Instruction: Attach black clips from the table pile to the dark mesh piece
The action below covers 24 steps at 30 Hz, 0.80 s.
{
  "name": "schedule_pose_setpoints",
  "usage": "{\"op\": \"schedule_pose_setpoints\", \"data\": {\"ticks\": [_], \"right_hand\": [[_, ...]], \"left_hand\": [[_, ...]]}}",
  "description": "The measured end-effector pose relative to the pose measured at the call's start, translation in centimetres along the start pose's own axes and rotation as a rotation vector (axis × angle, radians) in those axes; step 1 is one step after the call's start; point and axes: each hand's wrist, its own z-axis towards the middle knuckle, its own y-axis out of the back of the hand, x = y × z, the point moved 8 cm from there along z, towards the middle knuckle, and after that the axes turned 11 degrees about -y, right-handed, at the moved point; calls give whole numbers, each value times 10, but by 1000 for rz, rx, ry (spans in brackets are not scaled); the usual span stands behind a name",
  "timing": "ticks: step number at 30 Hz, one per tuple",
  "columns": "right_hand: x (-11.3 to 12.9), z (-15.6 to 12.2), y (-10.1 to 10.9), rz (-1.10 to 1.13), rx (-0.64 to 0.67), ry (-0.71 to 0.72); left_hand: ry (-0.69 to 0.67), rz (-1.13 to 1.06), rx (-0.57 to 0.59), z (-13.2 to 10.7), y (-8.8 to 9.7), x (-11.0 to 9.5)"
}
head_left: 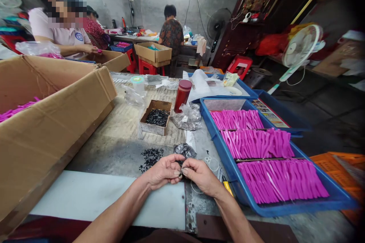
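My left hand (164, 171) and my right hand (201, 174) meet above the edge of the white board (114, 193). Their fingertips pinch together on a small black part (180, 174), mostly covered by the fingers. Just behind my left hand lies a loose pile of small black pieces (152, 157). A crumpled dark plastic bag (185, 149) sits right behind the fingers. To the right of my right hand are a tool with a yellow handle (227, 188) and a loop of white cord (211, 162).
A blue tray (222, 140) of purple strips in rows stands at right. A big cardboard box (62, 129) fills the left side. Farther back are a small box (154, 128) of black pins, a red canister (182, 95) and a clear bag of metal bits (188, 119). Other people sit beyond.
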Motion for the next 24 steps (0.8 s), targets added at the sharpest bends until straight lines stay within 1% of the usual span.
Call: {"op": "schedule_pose_setpoints", "data": {"ticks": [8,11,16,24], "right_hand": [[9,-2,1,-123,-11,32],[10,-2,1,-136,-19,22],[5,0,0,-33,-39,-23],[-4,3,3,67,-78,-34]], "left_hand": [[2,9,12,0,-1,-1],[1,8,9,1,-1,-1],[-7,2,-6,1,0,-3],[-7,-9,-24,2,3,-3]]}}
